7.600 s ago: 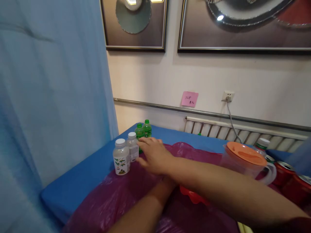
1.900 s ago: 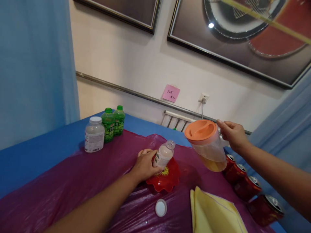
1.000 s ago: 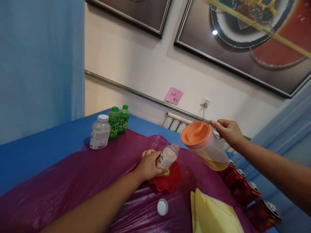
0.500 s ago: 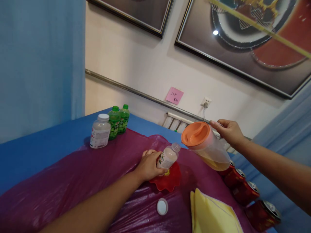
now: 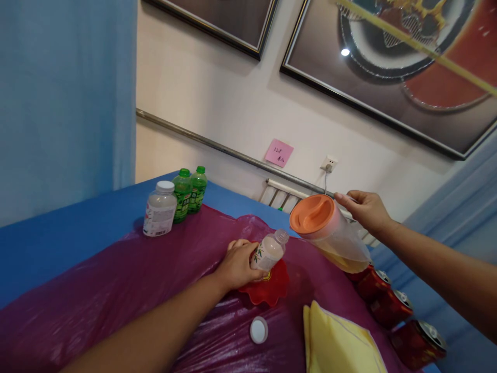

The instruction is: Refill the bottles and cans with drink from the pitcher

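My left hand (image 5: 238,264) is wrapped round a small clear bottle (image 5: 269,251) with a white label. The bottle has no cap and leans to the right over a red scalloped dish (image 5: 275,290). My right hand (image 5: 365,207) grips the handle of a translucent pitcher (image 5: 334,241), tilted toward the bottle, with an orange lid (image 5: 313,215) and yellowish liquid low inside. Lid and bottle mouth are apart, and no stream shows between them. A white cap (image 5: 259,330) lies on the purple plastic sheet (image 5: 155,290) in front of the dish.
A white-capped bottle (image 5: 160,210) and two green bottles (image 5: 182,197) stand at the back left. Several red cans (image 5: 390,308) line the right edge. A folded yellow cloth (image 5: 341,342) lies at the front right. Behind the blue table (image 5: 89,217) are a wall and a rail (image 5: 217,145).
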`<state>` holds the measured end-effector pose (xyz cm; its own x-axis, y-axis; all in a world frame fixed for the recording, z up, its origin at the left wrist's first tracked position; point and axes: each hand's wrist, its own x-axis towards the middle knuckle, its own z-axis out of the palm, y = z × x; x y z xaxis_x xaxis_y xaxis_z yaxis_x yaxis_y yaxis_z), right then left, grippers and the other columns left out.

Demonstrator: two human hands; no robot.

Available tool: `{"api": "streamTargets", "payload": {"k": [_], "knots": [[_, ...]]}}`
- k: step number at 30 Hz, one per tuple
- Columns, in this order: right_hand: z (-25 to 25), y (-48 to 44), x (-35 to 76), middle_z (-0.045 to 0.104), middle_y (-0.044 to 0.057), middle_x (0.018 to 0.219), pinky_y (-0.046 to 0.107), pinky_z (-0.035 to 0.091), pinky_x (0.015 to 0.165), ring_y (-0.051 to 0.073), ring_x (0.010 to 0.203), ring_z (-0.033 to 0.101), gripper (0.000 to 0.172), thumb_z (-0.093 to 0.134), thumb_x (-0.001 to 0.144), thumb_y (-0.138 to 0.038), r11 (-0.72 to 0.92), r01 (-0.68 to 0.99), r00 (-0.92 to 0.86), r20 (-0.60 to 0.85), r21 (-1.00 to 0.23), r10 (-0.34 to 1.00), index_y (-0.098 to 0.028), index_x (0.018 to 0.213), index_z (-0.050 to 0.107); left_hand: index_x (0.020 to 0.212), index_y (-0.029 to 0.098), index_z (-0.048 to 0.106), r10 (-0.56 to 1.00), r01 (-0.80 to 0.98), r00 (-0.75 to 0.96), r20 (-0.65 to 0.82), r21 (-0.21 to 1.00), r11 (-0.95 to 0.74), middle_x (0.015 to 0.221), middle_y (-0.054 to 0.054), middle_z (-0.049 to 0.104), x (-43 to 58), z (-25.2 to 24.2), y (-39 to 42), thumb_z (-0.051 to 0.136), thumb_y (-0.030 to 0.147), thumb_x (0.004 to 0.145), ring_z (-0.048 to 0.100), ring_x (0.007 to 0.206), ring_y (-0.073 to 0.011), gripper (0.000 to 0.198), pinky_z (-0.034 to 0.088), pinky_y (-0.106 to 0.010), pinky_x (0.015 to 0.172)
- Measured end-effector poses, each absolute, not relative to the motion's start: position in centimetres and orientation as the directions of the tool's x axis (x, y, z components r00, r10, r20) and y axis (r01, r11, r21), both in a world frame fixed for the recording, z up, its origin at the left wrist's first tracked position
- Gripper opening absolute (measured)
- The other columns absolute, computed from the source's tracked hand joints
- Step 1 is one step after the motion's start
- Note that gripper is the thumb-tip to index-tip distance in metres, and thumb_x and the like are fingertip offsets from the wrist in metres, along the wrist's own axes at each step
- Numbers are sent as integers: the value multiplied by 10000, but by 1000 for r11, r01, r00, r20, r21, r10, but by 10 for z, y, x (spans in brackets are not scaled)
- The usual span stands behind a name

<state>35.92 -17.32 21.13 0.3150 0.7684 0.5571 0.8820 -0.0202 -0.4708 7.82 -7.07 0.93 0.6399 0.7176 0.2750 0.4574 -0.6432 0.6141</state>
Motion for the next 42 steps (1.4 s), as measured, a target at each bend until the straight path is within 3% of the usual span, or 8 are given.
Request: {"api": "streamTargets", "payload": {"k": [42], "knots": [[219, -174, 357, 249, -59, 497, 270, 208, 436, 97, 472, 265, 666, 627, 745, -789, -27, 901, 289, 553, -433, 781, -244, 526, 312, 1156, 256, 692, 707, 442, 646, 287, 614, -653, 1140, -67, 696, 77, 8, -71, 847, 562, 597, 590, 1138, -341, 657, 391, -438, 1013]]}}
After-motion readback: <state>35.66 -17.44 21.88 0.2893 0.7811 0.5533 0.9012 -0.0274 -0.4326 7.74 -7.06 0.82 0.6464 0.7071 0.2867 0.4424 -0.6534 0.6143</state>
